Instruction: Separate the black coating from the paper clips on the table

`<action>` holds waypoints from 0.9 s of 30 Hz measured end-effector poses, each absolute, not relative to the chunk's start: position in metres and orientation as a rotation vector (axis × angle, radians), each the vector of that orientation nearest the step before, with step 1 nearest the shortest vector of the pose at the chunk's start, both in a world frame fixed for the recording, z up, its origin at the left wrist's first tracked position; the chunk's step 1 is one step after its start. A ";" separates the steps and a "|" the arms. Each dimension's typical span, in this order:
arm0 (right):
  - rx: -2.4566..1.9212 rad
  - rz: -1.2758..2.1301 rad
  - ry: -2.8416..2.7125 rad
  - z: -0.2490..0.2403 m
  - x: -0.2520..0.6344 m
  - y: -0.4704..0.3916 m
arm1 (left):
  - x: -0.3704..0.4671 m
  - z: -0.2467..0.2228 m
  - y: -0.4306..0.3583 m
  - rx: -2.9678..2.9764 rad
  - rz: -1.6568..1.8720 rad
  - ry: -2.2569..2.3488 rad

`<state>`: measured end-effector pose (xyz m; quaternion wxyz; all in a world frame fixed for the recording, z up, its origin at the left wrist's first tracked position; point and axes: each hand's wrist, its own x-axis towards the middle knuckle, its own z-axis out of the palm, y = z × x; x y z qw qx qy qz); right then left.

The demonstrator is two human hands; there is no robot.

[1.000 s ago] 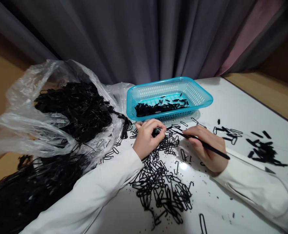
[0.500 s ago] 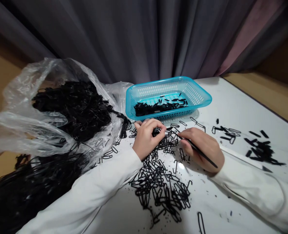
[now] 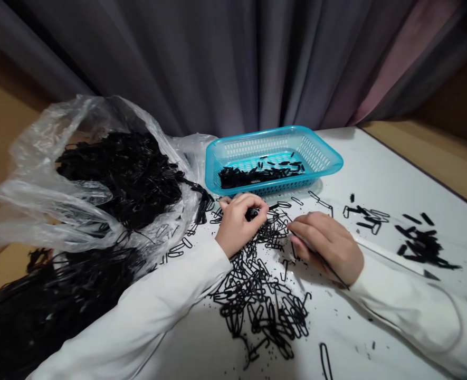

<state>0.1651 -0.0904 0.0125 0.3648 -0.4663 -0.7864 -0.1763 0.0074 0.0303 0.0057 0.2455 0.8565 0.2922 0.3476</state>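
My left hand [image 3: 243, 221] is closed, with thumb and forefinger pinched around a small black strip [image 3: 273, 206] whose end pokes out to the right. My right hand [image 3: 328, 245] grips a slim black stick-like tool [image 3: 333, 272]; its exact kind I cannot make out. The tool's front end points left, toward the pinched strip, with a gap between the hands. Below and between the hands lies a loose heap of thin black loop-shaped pieces [image 3: 253, 279] on the white table [image 3: 336, 338]. Just beyond my left hand stands a blue plastic basket [image 3: 275, 187] holding short black pieces.
At left, a clear plastic bag [image 3: 78, 221] holds tangled black strips [image 3: 126, 174], with another dark bundle [image 3: 59, 311] in front. On the right lie a pile of short black pieces [image 3: 423, 243] and a white stick [image 3: 391, 257] with a dark pointed tip. A grey curtain [image 3: 217, 63] hangs behind.
My right hand and the black tool have tilted and drawn back slightly from the left fingers. My left hand keeps its pinch in nearly the same place.
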 end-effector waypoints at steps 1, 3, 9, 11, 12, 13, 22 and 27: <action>-1.198 -0.455 -2.018 0.013 0.165 -0.090 | 0.008 0.006 0.030 2.333 0.947 0.790; -1.194 -0.449 -2.010 0.013 0.166 -0.090 | 0.008 0.006 0.030 2.325 0.947 0.775; -1.218 -0.443 -1.994 0.011 0.167 -0.091 | 0.007 0.009 0.028 2.357 0.921 0.769; -1.213 -0.434 -1.992 0.012 0.166 -0.091 | 0.007 0.009 0.028 2.360 0.912 0.773; -1.207 -0.433 -1.987 0.012 0.166 -0.091 | 0.007 0.009 0.028 2.357 0.911 0.776; -1.201 -0.433 -1.980 0.012 0.166 -0.091 | 0.007 0.008 0.028 2.353 0.910 0.777; -1.206 -0.438 -1.978 0.011 0.167 -0.090 | 0.007 0.008 0.028 2.357 0.927 0.767; -1.223 -0.437 -1.976 0.012 0.167 -0.090 | 0.007 0.008 0.028 2.362 0.911 0.781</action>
